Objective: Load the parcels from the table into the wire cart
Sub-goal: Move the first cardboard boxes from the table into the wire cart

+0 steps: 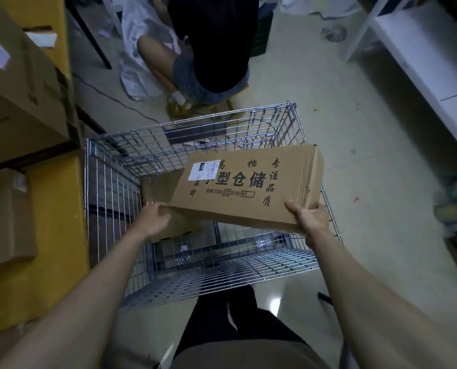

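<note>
Both hands hold one flat cardboard parcel [248,186] above the open top of the wire cart [110,166], tilted so its printed face looks up at the camera. The left hand [152,219] grips the near left corner, fingers curled under the edge; the right hand [308,215] cups the near right corner, thumb on top and fingers below. The parcel looks stiff and boxy, its far right end showing layered corrugated edges, so it probably holds its shape well; carried by two corners without sagging, it seems moderately light, though that is a guess. The short ends look like the safest places to hold it. A white shipping label [204,169] sits at the face's upper left corner, its print too small to read. Large black characters read 型仓储, with 专注品质 down the right side and a smaller line beginning 规格. A second brown box [158,186] already lies inside the cart, by its left wall.
</note>
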